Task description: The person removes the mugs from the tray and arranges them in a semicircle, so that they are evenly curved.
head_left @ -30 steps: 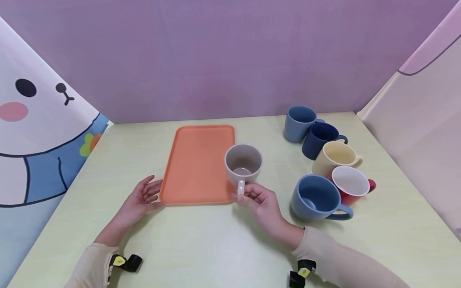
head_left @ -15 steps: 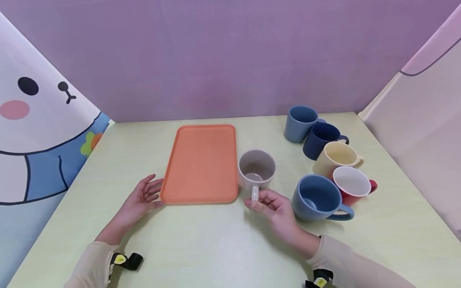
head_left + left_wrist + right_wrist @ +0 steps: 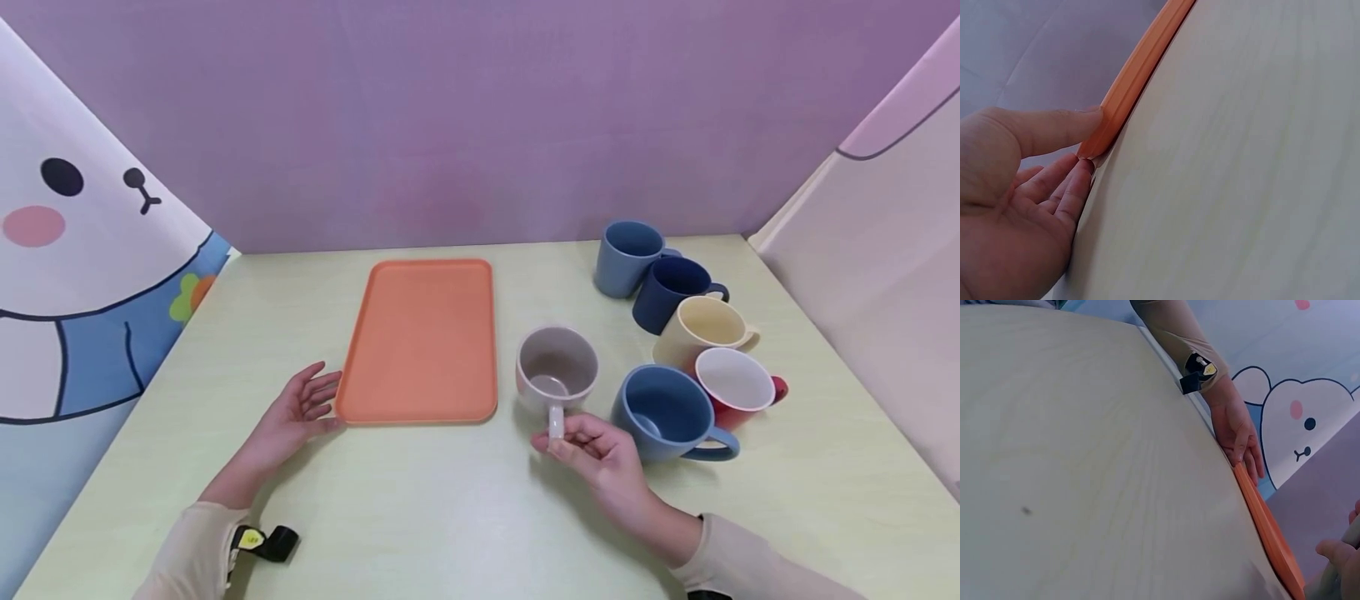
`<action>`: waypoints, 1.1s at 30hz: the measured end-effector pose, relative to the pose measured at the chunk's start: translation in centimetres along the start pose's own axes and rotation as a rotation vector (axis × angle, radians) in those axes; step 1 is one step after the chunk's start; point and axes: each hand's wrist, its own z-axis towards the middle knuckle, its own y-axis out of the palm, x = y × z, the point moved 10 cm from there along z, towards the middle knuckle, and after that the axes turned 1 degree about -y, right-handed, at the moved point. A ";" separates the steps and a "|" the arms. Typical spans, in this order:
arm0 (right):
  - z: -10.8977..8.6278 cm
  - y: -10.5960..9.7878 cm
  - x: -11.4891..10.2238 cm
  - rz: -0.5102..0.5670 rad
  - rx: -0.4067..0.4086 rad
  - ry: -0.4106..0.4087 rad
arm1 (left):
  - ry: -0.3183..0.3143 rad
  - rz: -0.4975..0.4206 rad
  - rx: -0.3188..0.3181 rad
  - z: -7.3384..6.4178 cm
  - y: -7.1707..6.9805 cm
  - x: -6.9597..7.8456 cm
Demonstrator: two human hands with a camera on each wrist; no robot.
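Observation:
My right hand (image 3: 600,462) pinches the handle of a pale grey-pink mug (image 3: 557,367) between thumb and fingers. The mug is upright, right of the orange tray (image 3: 420,342), mouth up and handle towards me. Part of this hand and mug (image 3: 1325,584) shows at the lower right of the right wrist view. At the tray's near left corner lies my left hand (image 3: 296,417), fingers loosely extended. In the left wrist view its thumb (image 3: 1060,130) touches the tray's edge (image 3: 1125,94), with the other fingertips right at the corner.
Several mugs stand on the right: a blue one (image 3: 621,271) at the back, then navy (image 3: 660,304), cream (image 3: 678,337), red with white inside (image 3: 731,379), and a larger blue one (image 3: 648,429) nearest my right hand. A purple backdrop (image 3: 480,125) borders the table's far edge.
My right hand has carried the grey-pink mug right and towards me, from over the tray's right edge to beside the nearest blue mug. My left hand stays at the tray corner.

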 end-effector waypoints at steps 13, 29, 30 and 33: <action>-1.7 -0.8 0.6 0.050 -0.011 0.081 | 0.011 -0.006 -0.009 0.1 0.1 0.2; -3.1 -1.2 1.0 0.076 -0.026 0.087 | 0.000 -0.001 -0.007 0.1 0.1 0.0; -3.2 -1.1 1.1 0.085 -0.030 0.090 | -0.003 -0.002 -0.007 0.1 0.1 0.0; -3.4 -1.1 1.2 0.119 -0.047 0.093 | -0.005 0.000 -0.004 0.1 0.1 0.0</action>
